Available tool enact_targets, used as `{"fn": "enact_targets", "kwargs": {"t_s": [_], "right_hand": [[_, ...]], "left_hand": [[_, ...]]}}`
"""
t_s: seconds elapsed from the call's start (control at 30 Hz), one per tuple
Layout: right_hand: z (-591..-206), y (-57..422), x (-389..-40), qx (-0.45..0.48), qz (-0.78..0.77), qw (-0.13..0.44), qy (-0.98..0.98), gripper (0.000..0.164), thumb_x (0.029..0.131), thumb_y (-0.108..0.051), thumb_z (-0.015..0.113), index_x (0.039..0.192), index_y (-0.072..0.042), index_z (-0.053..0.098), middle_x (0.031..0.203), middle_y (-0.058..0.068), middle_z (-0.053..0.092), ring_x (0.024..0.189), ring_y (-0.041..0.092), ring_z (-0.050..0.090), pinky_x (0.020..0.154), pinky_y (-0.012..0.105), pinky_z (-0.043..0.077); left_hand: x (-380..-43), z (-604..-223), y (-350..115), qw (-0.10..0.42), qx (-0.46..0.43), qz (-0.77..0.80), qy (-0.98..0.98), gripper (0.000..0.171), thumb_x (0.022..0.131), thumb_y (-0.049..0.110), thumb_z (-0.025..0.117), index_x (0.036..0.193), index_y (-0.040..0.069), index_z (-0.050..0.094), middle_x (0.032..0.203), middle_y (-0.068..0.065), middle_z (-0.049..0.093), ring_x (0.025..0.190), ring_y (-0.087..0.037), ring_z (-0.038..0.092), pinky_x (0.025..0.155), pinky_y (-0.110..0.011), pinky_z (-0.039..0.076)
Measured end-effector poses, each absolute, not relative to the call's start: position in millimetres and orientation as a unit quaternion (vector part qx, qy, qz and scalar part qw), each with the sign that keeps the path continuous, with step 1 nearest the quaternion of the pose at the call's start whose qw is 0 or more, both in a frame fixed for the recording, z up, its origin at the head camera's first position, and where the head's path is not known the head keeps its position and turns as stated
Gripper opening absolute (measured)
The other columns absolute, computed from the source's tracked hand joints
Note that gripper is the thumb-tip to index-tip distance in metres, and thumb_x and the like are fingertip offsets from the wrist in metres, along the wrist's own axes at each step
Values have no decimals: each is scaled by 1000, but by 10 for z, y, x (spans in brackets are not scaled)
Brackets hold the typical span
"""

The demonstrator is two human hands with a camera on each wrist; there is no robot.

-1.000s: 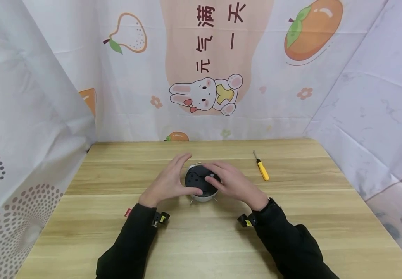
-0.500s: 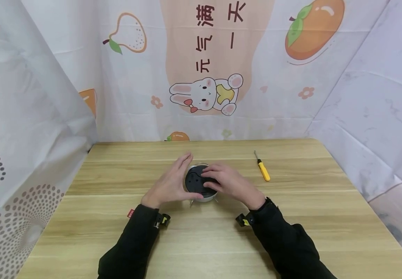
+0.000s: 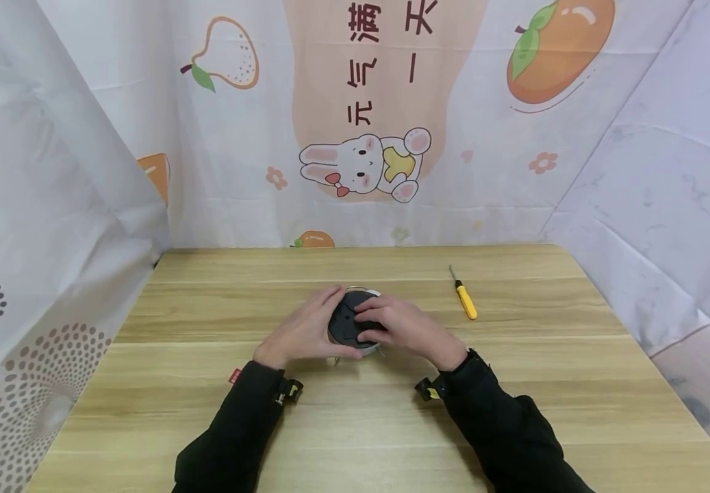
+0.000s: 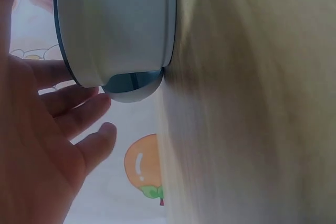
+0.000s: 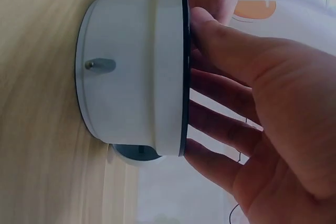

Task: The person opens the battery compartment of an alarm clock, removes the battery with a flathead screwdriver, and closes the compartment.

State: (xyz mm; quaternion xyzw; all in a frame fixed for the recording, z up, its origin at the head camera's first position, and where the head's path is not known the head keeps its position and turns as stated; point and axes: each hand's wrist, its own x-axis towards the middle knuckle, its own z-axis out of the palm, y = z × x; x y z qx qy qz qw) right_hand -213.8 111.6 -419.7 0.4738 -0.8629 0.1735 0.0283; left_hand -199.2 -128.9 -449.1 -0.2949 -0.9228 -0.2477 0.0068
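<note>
A white twin-bell alarm clock lies face down on the table, its black back upward. Two metal legs and a bell stick out from its round white body. My left hand holds the clock from the left, thumb along the near edge and fingers at the far left rim. The fingers of my right hand touch the black back on its right half. In the right wrist view, its thumb and spread fingers meet the back at the dark rim. What lies under those fingertips is hidden.
A screwdriver with a yellow handle lies to the right, beyond the right hand. The wooden table ends at a printed white curtain behind, and more cloth hangs on both sides.
My left hand has closed in on the clock's left rim, its fingers coming nearer. My right fingers have shifted slightly left over the back. The clock has turned a little.
</note>
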Motion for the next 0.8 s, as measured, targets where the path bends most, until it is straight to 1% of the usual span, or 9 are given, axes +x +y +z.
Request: {"fn": "enact_targets", "kwargs": {"t_s": [0.17,0.4,0.63,0.8], "right_hand": [[-4203,1111,-2138,470,167,25,-866,35,92,-28,78,117,-5,76,123,8,69,116,23,64,97,38,52],[-4191,1100,-2121,473,149,31,-868,32,92,-29,77,116,-7,76,117,5,72,115,23,64,98,39,52],[-4188,1095,-2099,477,140,38,-867,31,93,-30,76,116,-8,77,116,5,73,113,24,64,96,39,52],[-4185,1083,-2078,481,135,39,-865,27,94,-28,75,112,-8,77,116,5,72,112,24,64,98,39,52]], "left_hand": [[-1992,-4492,-1277,-7,-284,-247,-926,128,70,84,68,160,4,26,163,-15,28,148,-27,30,113,-44,37],[-1994,-4481,-1281,-18,-281,-251,-926,127,70,81,72,160,4,26,163,-15,29,147,-27,32,112,-44,39],[-1983,-4465,-1285,-21,-283,-256,-924,126,70,79,74,160,3,28,162,-16,30,146,-28,33,112,-44,38],[-1971,-4468,-1288,-27,-280,-264,-923,126,70,79,74,160,4,27,163,-14,29,147,-28,33,113,-45,37]]}}
